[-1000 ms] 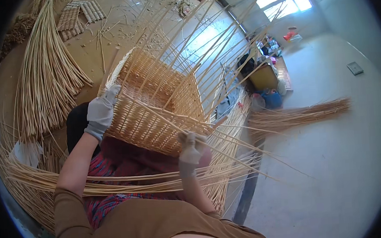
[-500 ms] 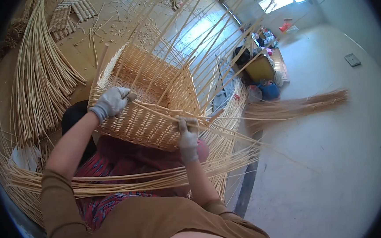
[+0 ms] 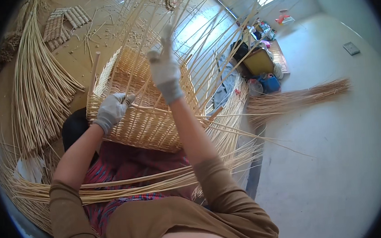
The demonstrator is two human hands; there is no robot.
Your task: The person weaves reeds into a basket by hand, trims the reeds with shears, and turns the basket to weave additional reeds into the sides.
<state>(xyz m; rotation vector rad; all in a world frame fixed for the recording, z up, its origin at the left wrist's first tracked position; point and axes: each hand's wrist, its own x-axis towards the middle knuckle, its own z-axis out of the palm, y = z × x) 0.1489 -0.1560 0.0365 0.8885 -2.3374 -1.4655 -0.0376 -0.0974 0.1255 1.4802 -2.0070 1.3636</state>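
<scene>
A half-woven rectangular wicker basket [image 3: 145, 130] rests tilted on my lap, with long upright rods [image 3: 174, 45] rising from its edges. My left hand [image 3: 111, 111], in a pale work glove, is closed on the basket's near rim, left of its middle. Its fingertips lie against the rods there. My right hand [image 3: 166, 74], gloved too, is raised over the basket among the uprights. Its fingers point up, slightly blurred, with the thumb apart. A thin weaving rod [image 3: 244, 133] trails from the near right corner, beside a short thick stick [image 3: 213, 115].
Loose rods [image 3: 133, 187] lie across my lap. A big bundle of rods [image 3: 38, 92] stands at left, with woven mats [image 3: 58, 28] beyond. More rods [image 3: 301, 97] lie on the floor at right, near a blue container [image 3: 268, 83] and a cluttered cabinet [image 3: 259, 65].
My right hand has left the near right part of the rim and risen up and left among the uprights. My left hand stays at the rim, slightly lower in view.
</scene>
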